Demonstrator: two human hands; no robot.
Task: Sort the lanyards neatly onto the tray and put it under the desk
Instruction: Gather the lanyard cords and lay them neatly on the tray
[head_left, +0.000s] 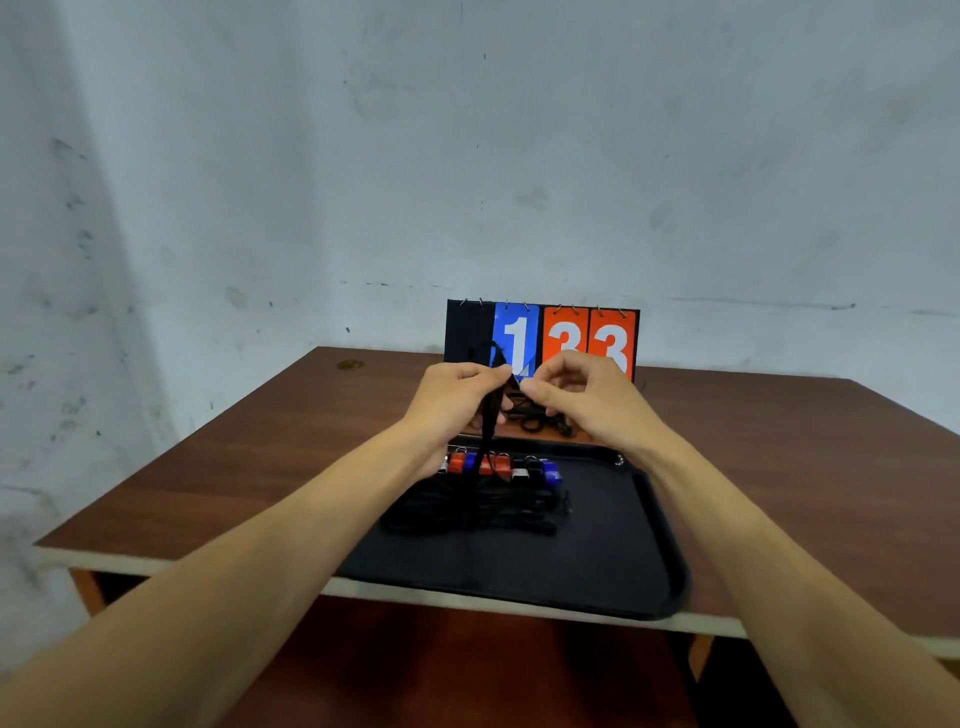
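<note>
A black tray (597, 561) lies on the brown desk, its near edge hanging over the desk's front. On it rest several folded black lanyards (467, 512) held by red, blue and black binder clips (498, 465). My left hand (452, 397) is raised above the tray and pinches a black lanyard (489, 415) that hangs down toward the pile. My right hand (582, 395) sits close beside it, fingertips at the top of the same strap. A loose tangle of black lanyards (535, 415) lies on the desk behind the tray, partly hidden by my hands.
A flip scoreboard (540, 338) showing 1 and 33 stands at the back of the desk (249, 457) against a pale wall. Bare desk surface spreads to the left and right of the tray. A reddish floor shows below the desk's front edge.
</note>
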